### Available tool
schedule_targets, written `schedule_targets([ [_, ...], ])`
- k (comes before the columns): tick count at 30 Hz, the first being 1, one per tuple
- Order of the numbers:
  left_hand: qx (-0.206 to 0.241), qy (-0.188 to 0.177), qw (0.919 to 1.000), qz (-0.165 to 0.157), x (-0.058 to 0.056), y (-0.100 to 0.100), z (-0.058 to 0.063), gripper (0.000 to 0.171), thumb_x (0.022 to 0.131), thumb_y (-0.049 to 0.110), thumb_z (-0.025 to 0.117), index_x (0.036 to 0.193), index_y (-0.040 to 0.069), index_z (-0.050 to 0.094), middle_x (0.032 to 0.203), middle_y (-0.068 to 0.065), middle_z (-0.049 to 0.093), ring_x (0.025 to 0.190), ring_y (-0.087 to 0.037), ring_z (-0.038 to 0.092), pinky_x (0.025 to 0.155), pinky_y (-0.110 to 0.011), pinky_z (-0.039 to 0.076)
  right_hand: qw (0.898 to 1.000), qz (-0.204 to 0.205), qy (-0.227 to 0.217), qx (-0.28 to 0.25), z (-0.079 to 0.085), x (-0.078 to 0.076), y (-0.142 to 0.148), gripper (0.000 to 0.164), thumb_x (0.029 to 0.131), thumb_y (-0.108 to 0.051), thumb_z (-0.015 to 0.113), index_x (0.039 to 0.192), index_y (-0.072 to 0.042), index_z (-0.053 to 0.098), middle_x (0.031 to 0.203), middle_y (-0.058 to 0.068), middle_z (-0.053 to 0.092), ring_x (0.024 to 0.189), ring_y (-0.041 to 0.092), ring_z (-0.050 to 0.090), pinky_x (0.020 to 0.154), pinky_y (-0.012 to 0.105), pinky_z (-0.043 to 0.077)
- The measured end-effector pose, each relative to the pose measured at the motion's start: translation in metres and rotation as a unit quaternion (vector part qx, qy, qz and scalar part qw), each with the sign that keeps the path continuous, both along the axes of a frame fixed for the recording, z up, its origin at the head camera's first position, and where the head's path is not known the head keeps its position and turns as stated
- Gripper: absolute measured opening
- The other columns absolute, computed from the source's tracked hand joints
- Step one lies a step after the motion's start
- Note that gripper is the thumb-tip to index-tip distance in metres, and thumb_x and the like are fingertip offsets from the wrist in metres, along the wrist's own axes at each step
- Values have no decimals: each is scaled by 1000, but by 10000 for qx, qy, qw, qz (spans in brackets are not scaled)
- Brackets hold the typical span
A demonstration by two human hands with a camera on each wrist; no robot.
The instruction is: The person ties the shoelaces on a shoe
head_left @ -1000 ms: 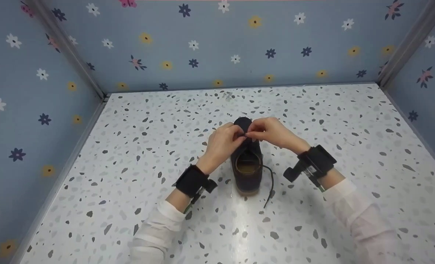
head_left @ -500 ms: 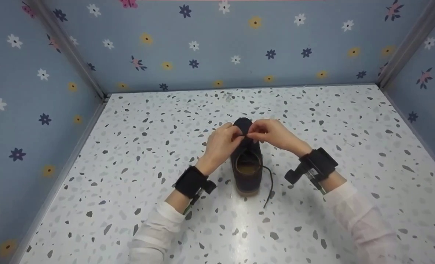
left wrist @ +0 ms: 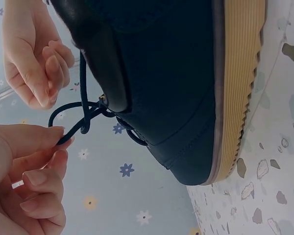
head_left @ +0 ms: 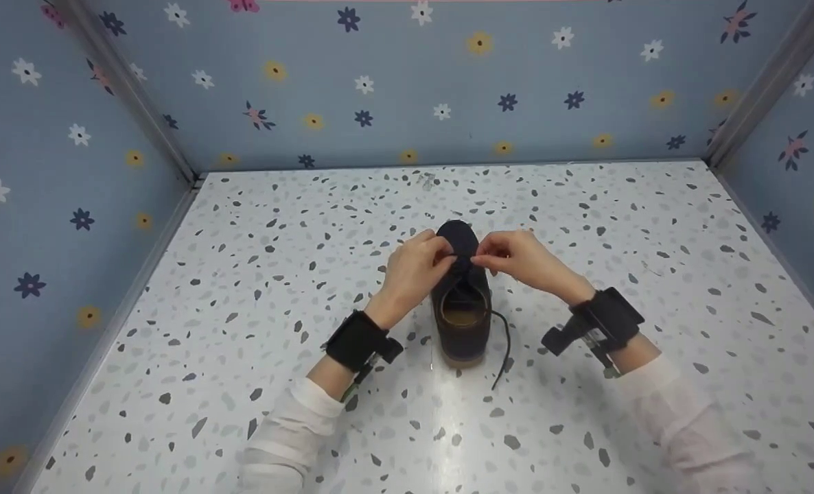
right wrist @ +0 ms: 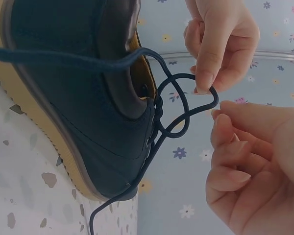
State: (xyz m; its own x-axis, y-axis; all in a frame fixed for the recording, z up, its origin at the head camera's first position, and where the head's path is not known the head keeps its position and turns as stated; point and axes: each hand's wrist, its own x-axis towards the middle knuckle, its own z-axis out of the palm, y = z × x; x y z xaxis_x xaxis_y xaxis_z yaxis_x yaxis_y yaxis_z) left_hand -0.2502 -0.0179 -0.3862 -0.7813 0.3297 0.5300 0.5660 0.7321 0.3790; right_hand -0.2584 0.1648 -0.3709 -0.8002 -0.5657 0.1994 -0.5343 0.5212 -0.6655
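A dark blue shoe (head_left: 463, 339) with a ridged tan sole (left wrist: 242, 73) stands upright, toe pointing away from me. Between thumb and index finger my left hand (head_left: 410, 271) pinches a loop of the dark shoelace (left wrist: 83, 73), just above the shoe's tongue. My right hand (head_left: 520, 259) hovers to the right of the lacing. Its thumb and fingers are loosely curled, with no lace visible between them; in the right wrist view its fingertips (right wrist: 224, 105) are right beside the loop. The laces cross near the top eyelets.
One lace end (head_left: 508, 343) trails onto the white speckled tabletop (head_left: 276, 274) at the shoe's right. Blue flowered panels (head_left: 393, 62) border the surface at the back and both sides. Black camera straps (head_left: 355, 339) circle both wrists.
My right hand has drawn away to the right and slightly towards me, so a gap parts the fingertips of both hands. The left hand and the shoe have barely moved.
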Motion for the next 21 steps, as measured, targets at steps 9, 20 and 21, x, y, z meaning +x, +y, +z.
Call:
schedule_targets([
  [9, -45, 80, 9999, 64, 1, -1, 1, 5, 63, 22, 55, 65, 19, 52, 62, 11, 37, 51, 0, 36, 43, -15, 29, 9982, 434, 171, 382, -7, 11, -5, 14, 66, -31, 49, 71, -18, 50, 57, -5, 48, 45, 6, 42, 39, 21, 34],
  [20, -49, -17, 9999, 86, 1, -2, -1, 5, 63, 22, 55, 66, 18, 52, 63, 10, 38, 51, -1, 36, 43, -15, 29, 9970, 546, 44, 544, -15, 16, -5, 16, 63, -32, 53, 66, -16, 51, 54, -7, 47, 43, 5, 41, 38, 20, 34],
  [21, -44, 3, 10000, 79, 1, -2, -1, 5, 64, 22, 55, 66, 18, 52, 63, 10, 38, 51, -1, 36, 43, -15, 29, 9969, 584, 43, 533, -16, 17, -6, 16, 63, -32, 53, 66, -16, 51, 55, -7, 47, 44, 5, 42, 38, 20, 34],
])
